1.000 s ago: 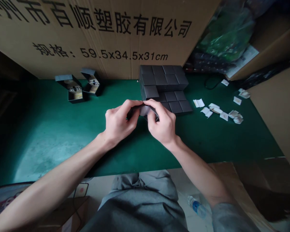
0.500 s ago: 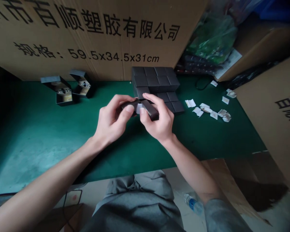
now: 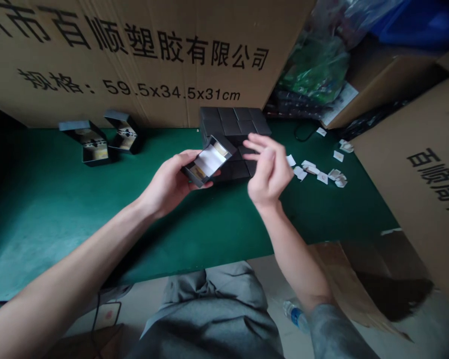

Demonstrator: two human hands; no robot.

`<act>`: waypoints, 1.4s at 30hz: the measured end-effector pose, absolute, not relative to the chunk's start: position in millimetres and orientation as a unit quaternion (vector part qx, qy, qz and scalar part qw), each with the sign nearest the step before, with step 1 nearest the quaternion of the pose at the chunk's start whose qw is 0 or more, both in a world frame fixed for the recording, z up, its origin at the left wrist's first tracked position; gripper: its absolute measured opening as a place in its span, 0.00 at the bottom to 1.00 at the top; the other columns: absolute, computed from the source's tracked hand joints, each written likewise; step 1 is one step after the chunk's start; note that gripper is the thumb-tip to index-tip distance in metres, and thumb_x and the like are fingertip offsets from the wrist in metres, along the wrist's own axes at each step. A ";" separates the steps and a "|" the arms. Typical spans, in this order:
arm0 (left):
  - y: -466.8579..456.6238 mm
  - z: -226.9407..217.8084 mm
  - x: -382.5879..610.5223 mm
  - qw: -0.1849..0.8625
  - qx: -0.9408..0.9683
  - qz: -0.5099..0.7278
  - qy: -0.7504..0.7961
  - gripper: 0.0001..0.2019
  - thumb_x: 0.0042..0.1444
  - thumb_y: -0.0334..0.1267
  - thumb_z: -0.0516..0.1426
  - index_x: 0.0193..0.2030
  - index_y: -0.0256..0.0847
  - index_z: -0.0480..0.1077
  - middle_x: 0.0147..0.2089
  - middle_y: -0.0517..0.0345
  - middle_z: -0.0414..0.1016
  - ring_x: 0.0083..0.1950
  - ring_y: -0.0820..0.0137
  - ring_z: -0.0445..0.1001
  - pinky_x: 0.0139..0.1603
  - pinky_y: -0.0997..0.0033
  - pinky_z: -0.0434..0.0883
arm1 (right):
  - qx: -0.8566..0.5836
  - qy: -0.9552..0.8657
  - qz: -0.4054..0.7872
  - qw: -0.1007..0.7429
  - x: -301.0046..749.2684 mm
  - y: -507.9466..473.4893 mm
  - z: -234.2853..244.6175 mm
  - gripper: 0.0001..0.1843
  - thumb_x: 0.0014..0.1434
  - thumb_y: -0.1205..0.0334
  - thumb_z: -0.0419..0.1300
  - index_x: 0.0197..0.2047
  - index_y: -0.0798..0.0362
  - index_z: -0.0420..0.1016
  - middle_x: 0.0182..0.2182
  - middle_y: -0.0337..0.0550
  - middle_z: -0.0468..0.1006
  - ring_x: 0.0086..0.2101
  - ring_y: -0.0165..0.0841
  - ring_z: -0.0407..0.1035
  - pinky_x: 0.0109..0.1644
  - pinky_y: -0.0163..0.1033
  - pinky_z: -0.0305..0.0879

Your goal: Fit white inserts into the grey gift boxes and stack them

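Open blk box (image 3: 205, 162) is cradled in L hand (image 3: 164, 187), fingers curled under it; long axis runs near-left to far-right. R hand (image 3: 270, 172) is held just right of it, fingers spread, no contact.

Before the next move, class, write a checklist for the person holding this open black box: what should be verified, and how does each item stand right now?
Open black box on the left hand: ok, resting across the fingers.
Right hand: ok, open and holding nothing.
White paper inside the box: cannot tell whether it is fully seated.
Stack of black boxes: ok, upright and not toppled.
White scraps: ok, lying apart from the stack on the green mat.
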State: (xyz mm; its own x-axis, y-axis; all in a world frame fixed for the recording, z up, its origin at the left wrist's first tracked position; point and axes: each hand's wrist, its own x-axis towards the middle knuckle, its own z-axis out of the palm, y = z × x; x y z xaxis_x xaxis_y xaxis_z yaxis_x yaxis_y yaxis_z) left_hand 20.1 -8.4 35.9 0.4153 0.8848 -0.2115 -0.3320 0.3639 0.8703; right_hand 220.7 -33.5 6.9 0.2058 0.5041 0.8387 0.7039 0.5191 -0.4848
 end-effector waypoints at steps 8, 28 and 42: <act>-6.6 33.6 17.4 0.771 0.337 0.422 0.339 0.12 0.59 0.41 0.60 0.45 0.36 0.74 0.47 0.44 0.85 0.50 0.55 0.85 0.44 0.64 0.81 | -0.739 -0.514 -0.211 0.382 356.1 -54.8 -9.4 0.23 0.60 0.72 0.50 0.55 0.55 0.77 0.48 0.55 0.81 0.53 0.46 0.73 0.61 0.58 0.68; -1.2 29.9 18.2 0.771 0.352 0.424 0.319 0.18 0.60 0.46 0.55 0.48 0.35 0.75 0.41 0.41 0.85 0.39 0.59 0.85 0.36 0.66 0.79 | -0.756 -0.471 -0.188 0.414 375.3 -60.4 -15.0 0.17 0.63 0.58 0.61 0.51 0.57 0.82 0.47 0.57 0.84 0.51 0.48 0.73 0.55 0.55 0.72; 0.8 44.8 5.9 0.753 0.330 0.454 0.343 0.13 0.56 0.39 0.57 0.42 0.35 0.79 0.37 0.46 0.84 0.40 0.60 0.85 0.35 0.68 0.81 | -0.315 -0.702 0.450 0.453 229.9 -28.3 44.4 0.28 0.65 0.38 0.64 0.58 0.50 0.77 0.48 0.46 0.86 0.42 0.35 0.83 0.42 0.40 0.83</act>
